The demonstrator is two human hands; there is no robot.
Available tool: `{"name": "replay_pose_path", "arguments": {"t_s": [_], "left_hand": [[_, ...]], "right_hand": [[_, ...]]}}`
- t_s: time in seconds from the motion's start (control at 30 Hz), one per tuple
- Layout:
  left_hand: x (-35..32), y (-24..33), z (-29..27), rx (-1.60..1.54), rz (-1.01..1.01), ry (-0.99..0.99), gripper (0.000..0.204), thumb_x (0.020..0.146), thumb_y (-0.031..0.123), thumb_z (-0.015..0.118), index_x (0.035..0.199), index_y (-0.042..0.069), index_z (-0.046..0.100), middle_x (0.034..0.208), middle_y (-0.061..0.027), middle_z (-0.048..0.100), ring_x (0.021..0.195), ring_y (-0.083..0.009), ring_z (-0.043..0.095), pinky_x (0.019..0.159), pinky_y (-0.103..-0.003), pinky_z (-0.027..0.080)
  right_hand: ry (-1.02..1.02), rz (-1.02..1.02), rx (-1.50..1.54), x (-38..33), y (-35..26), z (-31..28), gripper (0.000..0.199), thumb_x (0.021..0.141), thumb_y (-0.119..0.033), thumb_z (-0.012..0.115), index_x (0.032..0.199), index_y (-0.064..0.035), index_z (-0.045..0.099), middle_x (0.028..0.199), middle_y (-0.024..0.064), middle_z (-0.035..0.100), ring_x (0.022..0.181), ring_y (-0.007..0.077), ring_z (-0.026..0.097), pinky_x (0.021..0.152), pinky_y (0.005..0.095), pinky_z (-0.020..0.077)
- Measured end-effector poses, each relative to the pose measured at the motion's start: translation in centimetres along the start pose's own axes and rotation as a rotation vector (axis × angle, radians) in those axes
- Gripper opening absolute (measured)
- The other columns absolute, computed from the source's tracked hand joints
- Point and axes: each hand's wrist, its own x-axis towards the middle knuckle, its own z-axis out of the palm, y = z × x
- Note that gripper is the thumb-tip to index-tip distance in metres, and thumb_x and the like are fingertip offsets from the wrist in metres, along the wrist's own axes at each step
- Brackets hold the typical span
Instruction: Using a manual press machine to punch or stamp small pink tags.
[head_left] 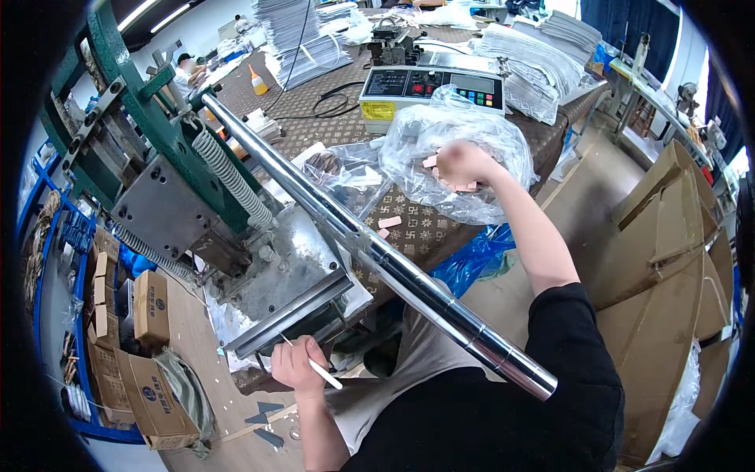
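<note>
My left hand (297, 366) is closed round a slim white-handled tool (325, 375) with a thin pointed metal tip. It is beside the metal rail (292, 313) at the front of a green hand press (149, 102). My right hand (465, 163) reaches into a clear plastic bag (409, 134) among small pink rectangular pieces (464, 186). Its fingers point down and are too blurred to show whether they grip a piece. Two loose pink pieces (388, 223) lie on the patterned tablecloth near the bag. A long shiny lever bar (377, 250) slants between my two hands.
Behind the bag stands a control box (432, 92) with buttons and a display. Paper stacks (543, 59) and a yellow glue bottle (257, 81) are farther back. Coil springs (228, 173) flank the press. Cardboard boxes stand at right (668, 259) and lower left (157, 397).
</note>
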Motion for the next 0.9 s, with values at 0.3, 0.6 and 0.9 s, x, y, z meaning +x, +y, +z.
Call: {"name": "replay_pose_path", "arguments": {"t_s": [0.3,0.6,0.9], "left_hand": [[0.0,-0.1,0.0,0.006,0.020,0.008,0.020,0.100,0.013,0.063,0.082,0.004,0.064,0.075,-0.0130,0.063,0.066,-0.0343,0.058,0.060,-0.044,0.045],[-0.1,0.0,-0.3,0.000,-0.005,0.016,0.012,0.092,0.013,0.070,0.083,0.006,0.069,0.074,-0.0111,0.065,0.063,-0.0328,0.059,0.059,-0.042,0.047],[1.0,0.4,-0.1,-0.004,-0.004,0.060,0.008,0.085,0.013,0.076,0.083,0.009,0.070,0.070,-0.0075,0.062,0.060,-0.0280,0.058,0.054,-0.037,0.046]], "right_hand": [[0.488,-0.374,-0.500,-2.7,2.3,0.6,0.018,0.089,-0.014,0.074,0.100,-0.0022,0.068,0.109,0.0211,0.067,0.109,0.0412,0.061,0.096,0.0490,0.0503],[0.260,-0.278,-0.350,-7.2,-2.7,0.5,0.028,0.089,-0.013,0.076,0.114,-0.0031,0.066,0.112,0.0209,0.065,0.114,0.0434,0.058,0.100,0.0462,0.0483],[0.601,-0.989,0.282,-21.2,-15.0,1.4,0.084,0.092,-0.045,0.083,0.155,-0.0113,0.039,0.157,0.0178,0.048,0.137,0.0337,0.051,0.115,0.0463,0.0400]]}}
